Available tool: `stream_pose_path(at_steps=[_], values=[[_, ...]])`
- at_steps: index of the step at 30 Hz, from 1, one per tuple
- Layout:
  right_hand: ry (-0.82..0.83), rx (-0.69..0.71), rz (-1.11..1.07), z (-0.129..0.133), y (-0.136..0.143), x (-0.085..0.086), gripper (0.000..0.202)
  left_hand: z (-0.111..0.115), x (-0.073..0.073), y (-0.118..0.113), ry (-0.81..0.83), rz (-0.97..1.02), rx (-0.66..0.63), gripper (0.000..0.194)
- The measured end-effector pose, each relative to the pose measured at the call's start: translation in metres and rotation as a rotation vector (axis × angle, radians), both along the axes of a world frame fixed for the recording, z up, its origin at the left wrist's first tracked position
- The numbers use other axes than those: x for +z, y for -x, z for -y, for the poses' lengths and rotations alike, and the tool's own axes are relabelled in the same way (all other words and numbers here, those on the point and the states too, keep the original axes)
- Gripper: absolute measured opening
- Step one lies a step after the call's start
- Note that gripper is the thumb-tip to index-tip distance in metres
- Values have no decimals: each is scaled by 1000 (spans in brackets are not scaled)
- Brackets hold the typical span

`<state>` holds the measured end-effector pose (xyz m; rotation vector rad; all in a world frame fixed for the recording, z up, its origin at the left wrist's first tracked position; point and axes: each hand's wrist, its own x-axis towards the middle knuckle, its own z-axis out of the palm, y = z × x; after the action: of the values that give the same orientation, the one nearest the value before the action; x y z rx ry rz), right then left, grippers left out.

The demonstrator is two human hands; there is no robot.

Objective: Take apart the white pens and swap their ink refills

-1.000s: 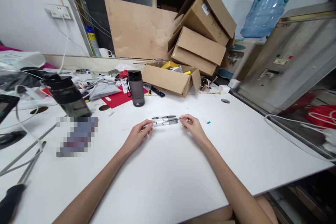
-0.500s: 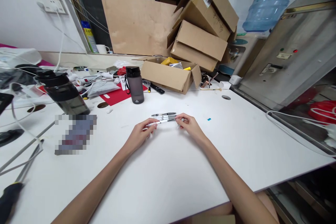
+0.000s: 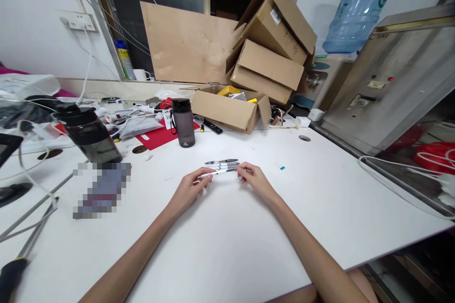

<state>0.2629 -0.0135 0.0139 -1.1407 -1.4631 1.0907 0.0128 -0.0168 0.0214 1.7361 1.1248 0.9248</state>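
We see the bare left hand [image 3: 190,187] and the bare right hand [image 3: 254,179] facing each other above the smooth white tabletop [image 3: 227,246], with a small group of pens between them. The left thumb and fingertips are pinched together on the left part of a slim white pen with a dark right end [image 3: 222,171]; this pen lies nearest to us and bridges most of the space between the hands. The right hand has its fingers bent and its thumb close to the forefinger, right by the dark end of that pen. We cannot tell whether it grips the pen or merely touches it; something small and pale shows under its fingers, too hidden for us to name.

Just beyond the slim white pen we find white-and-grey pens [image 3: 231,165] lying close together, and behind them a clear pen with dark ends [image 3: 221,161], roughly parallel, on the tabletop and apart from both hands.

To the right of the right hand, we see a tiny bright blue rectangular scrap [image 3: 282,168]. Farther back, beyond the left hand, a smoky grey bottle with a black lid [image 3: 185,125] stands upright before an open brown cardboard box [image 3: 222,110].
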Motion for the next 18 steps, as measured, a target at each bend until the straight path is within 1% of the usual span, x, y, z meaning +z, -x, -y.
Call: stream_pose_path(at_steps=[8,11,15,18], values=[[-16,-4,-62,-4,-4,-5,36,-2,-3,3,-3,17,23,35],[-7,-8,-104,-5,-5,-6,33,-3,-4,3,-5,19,27,35],[-28,-105,-146,-7,-8,-5,25,-4,-5,3,4,20,42,37],[-68,-190,-197,-9,-11,-2,27,-4,-4,3,9,31,48,38]])
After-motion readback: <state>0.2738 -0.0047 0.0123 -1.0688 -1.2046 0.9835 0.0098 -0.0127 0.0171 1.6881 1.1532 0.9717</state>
